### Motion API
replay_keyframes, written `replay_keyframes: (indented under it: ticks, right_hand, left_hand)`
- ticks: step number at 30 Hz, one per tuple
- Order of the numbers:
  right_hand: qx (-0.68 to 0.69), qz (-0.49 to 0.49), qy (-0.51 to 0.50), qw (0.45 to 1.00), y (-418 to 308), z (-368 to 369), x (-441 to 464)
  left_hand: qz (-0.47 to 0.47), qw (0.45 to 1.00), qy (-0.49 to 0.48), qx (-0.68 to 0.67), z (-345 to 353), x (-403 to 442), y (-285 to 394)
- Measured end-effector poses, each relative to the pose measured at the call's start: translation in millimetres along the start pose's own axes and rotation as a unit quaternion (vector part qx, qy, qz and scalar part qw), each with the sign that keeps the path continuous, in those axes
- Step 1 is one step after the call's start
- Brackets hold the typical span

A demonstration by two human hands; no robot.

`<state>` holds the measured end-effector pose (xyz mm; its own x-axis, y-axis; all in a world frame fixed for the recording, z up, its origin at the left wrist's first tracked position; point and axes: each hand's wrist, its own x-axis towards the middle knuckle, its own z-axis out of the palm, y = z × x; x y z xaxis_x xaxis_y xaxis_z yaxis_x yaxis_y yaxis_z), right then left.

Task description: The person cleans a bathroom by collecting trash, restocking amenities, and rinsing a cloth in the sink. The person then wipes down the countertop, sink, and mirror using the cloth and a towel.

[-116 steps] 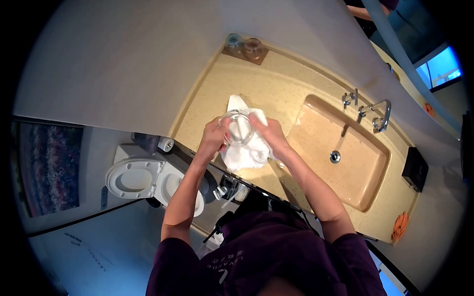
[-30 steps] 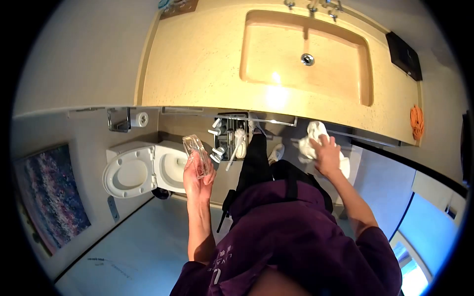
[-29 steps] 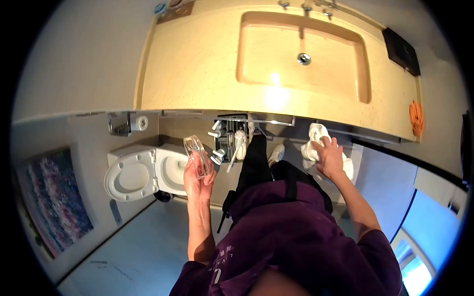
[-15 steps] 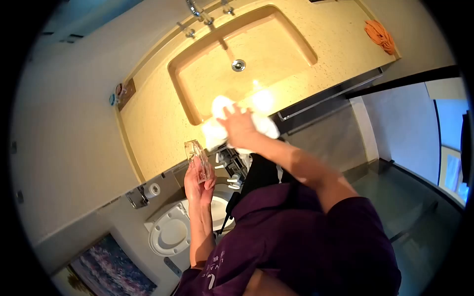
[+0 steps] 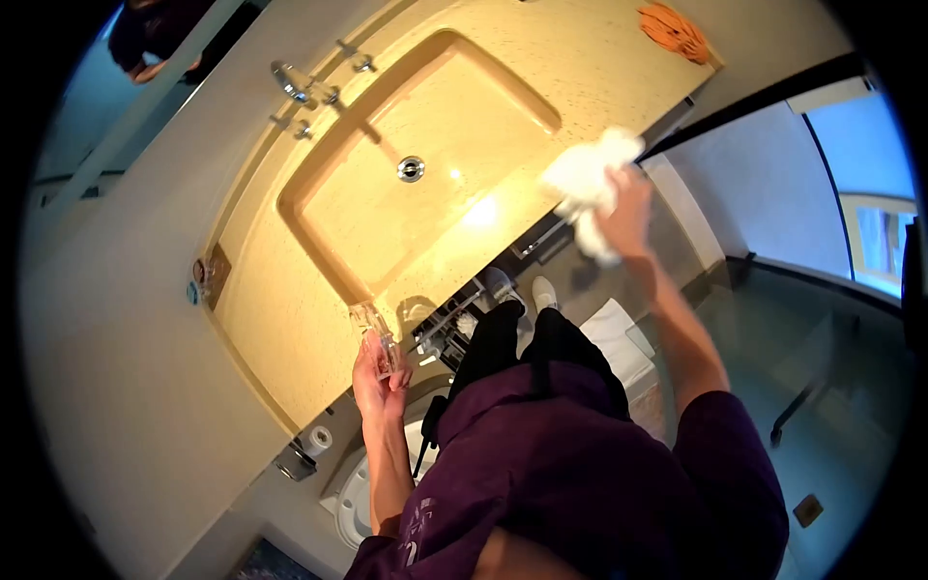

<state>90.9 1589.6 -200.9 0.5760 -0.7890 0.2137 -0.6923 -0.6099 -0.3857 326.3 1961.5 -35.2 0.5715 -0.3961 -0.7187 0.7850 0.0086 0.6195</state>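
Note:
My left hand (image 5: 379, 379) is closed around a clear, glass-like container (image 5: 370, 327), held tilted by the counter's front edge near the sink's left front corner. Its exact kind is hard to make out. Out to the right, my right hand (image 5: 628, 213) grips a bunched white cloth (image 5: 588, 176), slightly blurred, at the right part of the counter's front edge. Part of the cloth hangs below the hand. Between the hands lies the beige sink (image 5: 358, 232), with a metal drain (image 5: 411, 169) in its basin.
A chrome faucet (image 5: 292, 85) stands behind the sink. An orange cloth (image 5: 674, 33) lies at the counter's far right end, small items (image 5: 201, 275) at its left edge. Below are an open drawer (image 5: 447, 333), a toilet (image 5: 355, 503) and a paper roll (image 5: 317, 441).
My right hand has carried the white cloth from the sink's front edge to the right. The clear container stays in my left hand. My view has shifted, revealing my feet.

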Motion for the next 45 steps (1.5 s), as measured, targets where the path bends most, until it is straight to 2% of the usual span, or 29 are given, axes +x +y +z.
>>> replay_keyframes:
  ticks: [2,3,4,5,6,8,11,12,13,14,16,17,21,23,24,25,26,27,28,30,31,32,34,36,38,41,42,44,45]
  right_hand:
    - [0.133,-0.11,0.043,0.984,-34,26,-60]
    - [0.107,-0.069,-0.057,0.99,-76,2,-76]
    - [0.136,-0.079,-0.026,0.987,-93,-5,-95]
    - [0.115,-0.087,-0.076,0.987,-98,-2,-95]
    - [0.082,-0.066,-0.06,0.993,-103,7,-92]
    - [0.102,-0.056,-0.11,0.987,-81,8,-79]
    - [0.0,-0.118,-0.065,0.991,-6,16,-49]
    - [-0.063,-0.07,-0.041,0.995,26,10,-30]
    - [-0.084,0.053,-0.05,0.994,56,3,-7]
    - [-0.074,0.107,-0.028,0.991,88,-15,14]
    - [-0.142,0.092,-0.003,0.986,157,-19,55]
    - [-0.13,0.109,-0.042,0.985,174,-27,76]
    - [-0.148,0.151,-0.041,0.977,157,-5,63]
    - [-0.042,0.117,-0.069,0.99,117,27,8]
    - [-0.072,0.071,-0.082,0.991,78,29,-21]
    - [0.027,0.022,-0.053,0.998,53,55,-57]
    - [0.217,0.079,-0.084,0.969,33,64,-70]
    - [0.394,0.147,-0.093,0.903,14,73,-83]
    - [0.259,0.037,-0.231,0.937,15,19,-69]
    - [0.227,0.015,-0.246,0.942,53,5,-40]
    - [0.168,-0.006,-0.109,0.98,78,1,-24]
    - [0.181,0.06,-0.129,0.973,110,-6,1]
    - [0.069,0.121,0.004,0.99,180,-23,54]
    - [0.091,0.174,-0.027,0.98,218,-86,109]
    - [0.092,0.113,-0.006,0.989,221,-142,152]
    - [0.261,0.059,0.033,0.963,193,-195,189]
    - [0.263,0.044,0.028,0.963,182,-190,198]
    - [0.315,0.053,0.102,0.942,160,-170,216]
    - [0.263,0.042,0.073,0.961,162,-153,218]
  left_hand:
    - [-0.011,1.0,-0.001,0.025,5,7,6]
    - [-0.007,0.999,-0.011,0.039,8,11,11]
    - [-0.003,0.998,-0.023,0.054,13,16,16]
    - [-0.005,0.998,-0.039,0.058,16,22,19]
    - [-0.005,0.998,-0.019,0.061,23,27,23]
    - [-0.01,0.994,-0.045,0.099,31,42,28]
    - [-0.02,0.988,-0.063,0.136,53,59,33]
    - [-0.02,0.986,-0.076,0.149,62,62,34]
    - [-0.022,0.984,-0.088,0.156,70,63,34]
    - [-0.023,0.981,-0.097,0.164,79,57,32]
    - [-0.024,0.98,-0.099,0.172,91,62,26]
    - [-0.035,0.979,-0.096,0.178,96,66,23]
    - [-0.053,0.974,-0.093,0.198,126,73,9]
    - [-0.049,0.973,-0.081,0.209,158,76,1]
    - [-0.049,0.973,-0.083,0.208,173,82,-4]
    - [-0.055,0.974,-0.091,0.2,187,87,-8]
    - [-0.062,0.975,-0.098,0.191,201,92,-14]
    - [-0.07,0.97,-0.103,0.208,220,97,-19]
    - [-0.071,0.971,-0.098,0.207,240,101,-22]
    - [-0.058,0.97,-0.079,0.224,276,110,-29]
    - [-0.062,0.966,-0.08,0.239,293,110,-29]
    - [-0.063,0.966,-0.073,0.241,303,113,-32]
    - [-0.093,0.972,-0.096,0.191,318,122,-43]
    - [-0.111,0.972,-0.06,0.2,338,122,-57]
    - [-0.119,0.973,-0.077,0.182,351,119,-60]
    - [-0.115,0.981,-0.057,0.144,349,117,-66]
    - [-0.107,0.984,-0.052,0.131,349,115,-67]
    - [-0.102,0.988,-0.035,0.109,349,111,-62]
    - [-0.096,0.99,-0.026,0.102,348,107,-60]
